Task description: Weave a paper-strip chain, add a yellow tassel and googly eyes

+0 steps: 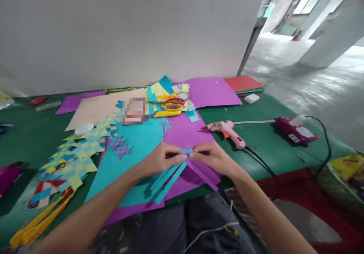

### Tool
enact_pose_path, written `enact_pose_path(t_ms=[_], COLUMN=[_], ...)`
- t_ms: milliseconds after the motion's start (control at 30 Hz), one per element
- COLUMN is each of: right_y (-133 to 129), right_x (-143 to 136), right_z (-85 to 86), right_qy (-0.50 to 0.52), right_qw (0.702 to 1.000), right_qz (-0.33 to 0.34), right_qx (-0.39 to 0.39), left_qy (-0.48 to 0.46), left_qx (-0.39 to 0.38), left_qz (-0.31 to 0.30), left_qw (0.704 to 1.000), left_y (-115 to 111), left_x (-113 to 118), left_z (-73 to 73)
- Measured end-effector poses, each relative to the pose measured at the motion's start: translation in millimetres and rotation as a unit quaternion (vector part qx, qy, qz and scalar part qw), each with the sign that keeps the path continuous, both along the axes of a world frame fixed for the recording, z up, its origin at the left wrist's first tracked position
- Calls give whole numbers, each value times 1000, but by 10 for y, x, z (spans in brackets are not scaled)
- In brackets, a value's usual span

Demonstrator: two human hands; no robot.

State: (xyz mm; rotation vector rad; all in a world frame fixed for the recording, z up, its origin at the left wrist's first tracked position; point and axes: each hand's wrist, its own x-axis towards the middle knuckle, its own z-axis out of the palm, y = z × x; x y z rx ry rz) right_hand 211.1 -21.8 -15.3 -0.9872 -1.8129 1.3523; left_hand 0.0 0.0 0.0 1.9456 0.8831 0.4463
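the only view looks forward and down from the wearer's head, just above the near edge of the surface (256, 113), taking in both hands, the wall (127, 30) and floor beyond.

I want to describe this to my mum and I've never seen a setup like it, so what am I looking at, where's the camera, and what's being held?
There's no machine here, just a person's bare hands. The single picture comes from a camera worn on the head, looking forward and down, so you see roughly what the person sees.

The left hand and right hand pinch a small crossing of turquoise and purple strips, their long ends fanning toward the lap.

On the green table lie a turquoise sheet, woven checkered pieces, red-handled scissors and a pink glue gun. One item is pixelated, so I can't say what it is.
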Motion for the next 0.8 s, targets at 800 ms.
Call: enact_pose_path(t_ms=[800], right_y=[97], right_x=[-234], right_z=[22], right_qy=[-107], right_qw=[762], right_qz=[-249], right_qx=[588], left_qy=[-203], left_qx=[-191], left_qz=[150], left_qw=[949], left_y=[26], left_x=[-77], left_z=[-27])
